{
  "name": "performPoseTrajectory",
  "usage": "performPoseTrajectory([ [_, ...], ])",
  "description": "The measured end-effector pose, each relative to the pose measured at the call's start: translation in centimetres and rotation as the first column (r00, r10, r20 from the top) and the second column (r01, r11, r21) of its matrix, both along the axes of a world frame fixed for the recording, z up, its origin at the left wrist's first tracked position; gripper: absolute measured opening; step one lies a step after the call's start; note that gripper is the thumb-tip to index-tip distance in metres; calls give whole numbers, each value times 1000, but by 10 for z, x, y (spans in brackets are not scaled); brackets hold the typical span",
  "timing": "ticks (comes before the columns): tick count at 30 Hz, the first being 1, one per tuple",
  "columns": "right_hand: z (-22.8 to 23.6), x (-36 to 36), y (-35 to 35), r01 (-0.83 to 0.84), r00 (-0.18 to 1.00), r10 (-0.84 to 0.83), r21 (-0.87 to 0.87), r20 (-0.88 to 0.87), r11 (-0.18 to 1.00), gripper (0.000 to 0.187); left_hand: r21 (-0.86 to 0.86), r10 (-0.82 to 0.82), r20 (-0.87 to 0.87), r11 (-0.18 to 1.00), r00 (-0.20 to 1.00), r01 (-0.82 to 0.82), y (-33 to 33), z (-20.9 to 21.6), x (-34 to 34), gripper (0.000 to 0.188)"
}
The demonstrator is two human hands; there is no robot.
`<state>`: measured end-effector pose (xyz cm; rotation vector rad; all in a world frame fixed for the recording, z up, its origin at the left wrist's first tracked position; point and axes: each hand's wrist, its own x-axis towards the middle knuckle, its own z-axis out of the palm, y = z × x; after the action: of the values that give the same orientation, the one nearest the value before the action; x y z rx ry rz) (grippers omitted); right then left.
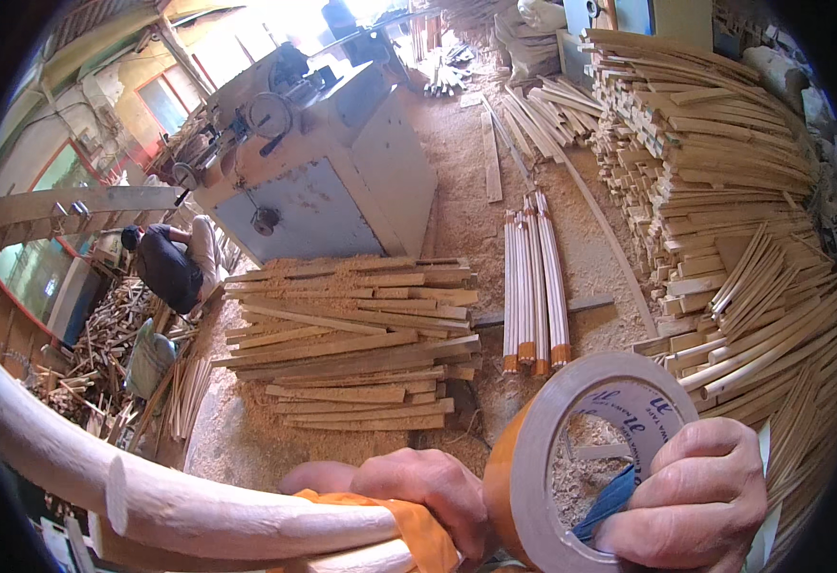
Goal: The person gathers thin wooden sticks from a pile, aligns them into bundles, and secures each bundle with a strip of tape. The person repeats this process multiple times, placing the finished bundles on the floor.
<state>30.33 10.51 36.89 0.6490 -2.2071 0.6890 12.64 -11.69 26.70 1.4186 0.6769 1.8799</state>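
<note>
My right hand (pixel 700 497) grips a large roll of orange packing tape (pixel 524 477) by its near right side, the fingers curled through the core. Beside those fingers, inside the ring, is a blue piece (pixel 610 501) whose kind I cannot tell. Pale round wooden poles (pixel 246 511) come in from the left and end close in front of me. Orange tape (pixel 423 535) is wrapped around their ends. Over this wrapped part my left hand (pixel 428 482) is closed, touching the tape, next to the roll; its fingertips are partly hidden.
Rough wooden slats (pixel 352 334) lie stacked ahead, dusted with sawdust. Right of them is a bundle of rods (pixel 535 286) with orange-taped ends. A tall pile of wood strips (pixel 705 172) fills the right. A large machine (pixel 323 172) stands at the back; a person (pixel 175 263) crouches at left.
</note>
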Motion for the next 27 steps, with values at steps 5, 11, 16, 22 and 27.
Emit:
performPoseTrajectory([
  [5,-10,15,1,-24,995,18,-58,-98,998,45,13,-56,-17,998,998,56,-3,5,1,52],
  [11,-20,12,-15,31,984,-50,-117,-169,993,35,-3,-79,-19,997,997,79,-9,8,0,47],
  [16,-22,14,-19,14,978,-38,-117,-206,993,38,-10,-112,-11,994,994,112,-11,10,4,43],
  [22,-39,-11,-14,165,859,-202,-118,-471,979,32,33,-74,-28,997,997,74,-18,21,5,39],
  [27,-72,-40,16,301,942,-320,-168,-99,939,24,-50,-16,-76,999,997,12,1,33,-15,41],
])
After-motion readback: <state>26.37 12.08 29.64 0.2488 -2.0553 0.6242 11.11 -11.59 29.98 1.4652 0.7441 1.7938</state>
